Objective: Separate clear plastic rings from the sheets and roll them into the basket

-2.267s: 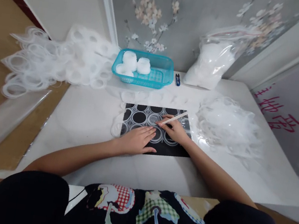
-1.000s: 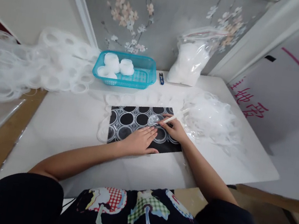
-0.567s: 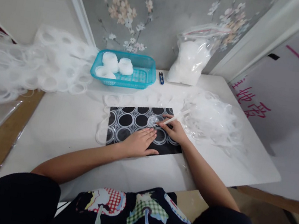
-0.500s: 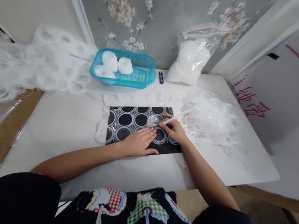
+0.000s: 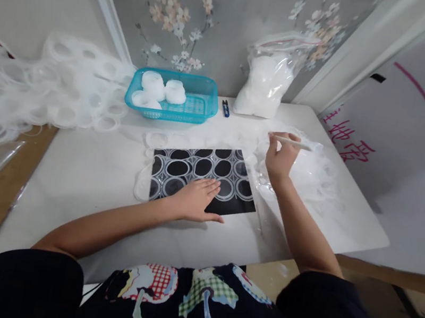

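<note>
My left hand (image 5: 196,198) lies flat with its fingers stretched out over the lower middle of a black board (image 5: 234,212). A clear film sheet with rows of ring-shaped cuts (image 5: 179,169) covers that board. Raised beyond the board's right corner, my right hand (image 5: 280,159) is closed around a slim white pen-like stick (image 5: 293,143), which points to the right. Beneath and beyond it spreads a loose heap of clear film pieces (image 5: 315,172). Whether the fingertips also hold a film piece is too small to tell.
A blue plastic basket (image 5: 198,120) with white stacks (image 5: 175,92) stands at the back. Small blue thread snips (image 5: 226,108) lie beside it, then a zip bag of white material (image 5: 264,89). Film sheets with round holes (image 5: 74,89) pile up on the left. A written-on whiteboard (image 5: 399,172) borders the right.
My right hand has lifted off the board and moved right and away, carrying the stick. The clear disc near its fingertips is gone from the board. My left hand stays put.
</note>
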Demonstrator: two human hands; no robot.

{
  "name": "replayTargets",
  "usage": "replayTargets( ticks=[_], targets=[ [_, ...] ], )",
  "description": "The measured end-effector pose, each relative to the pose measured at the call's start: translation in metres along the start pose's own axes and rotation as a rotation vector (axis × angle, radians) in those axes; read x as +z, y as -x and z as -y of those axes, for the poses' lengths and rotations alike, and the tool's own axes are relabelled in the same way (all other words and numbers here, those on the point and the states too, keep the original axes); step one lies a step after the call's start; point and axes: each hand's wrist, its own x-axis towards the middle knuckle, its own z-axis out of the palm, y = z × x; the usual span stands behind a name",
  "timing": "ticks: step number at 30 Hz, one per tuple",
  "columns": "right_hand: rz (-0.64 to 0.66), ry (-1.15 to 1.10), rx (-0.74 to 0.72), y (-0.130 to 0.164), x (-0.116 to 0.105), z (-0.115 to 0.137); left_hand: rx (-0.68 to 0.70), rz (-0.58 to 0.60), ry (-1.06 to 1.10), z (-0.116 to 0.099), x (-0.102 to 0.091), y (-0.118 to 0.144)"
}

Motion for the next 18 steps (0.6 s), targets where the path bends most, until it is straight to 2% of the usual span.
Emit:
replayTargets(
  ticks=[1,4,6,9,12,18],
  targets=[
    [0.047,-0.027,-0.011,-0.001,-0.004,-0.005,-0.006,-0.006,-0.009,-0.002,-0.004,-0.004],
    [0.315,-0.206,-0.066,0.017,-0.013,-0.008,0.012,-0.073,-0.006,-0.010,-0.012,-0.022],
    [0.412,-0.314,-0.016,0.036,-0.013,-0.005,0.065,-0.118,-0.013,-0.014,-0.008,-0.035],
    [0.424,-0.397,0.096,0.054,-0.009,-0.005,0.098,-0.112,-0.033,-0.016,0.006,-0.050],
    [0.390,-0.440,0.165,0.059,-0.004,-0.008,0.077,-0.076,-0.037,-0.014,0.018,-0.055],
    [0.374,-0.451,0.178,0.060,-0.003,-0.012,0.068,-0.083,-0.074,-0.012,0.021,-0.054]
  ],
)
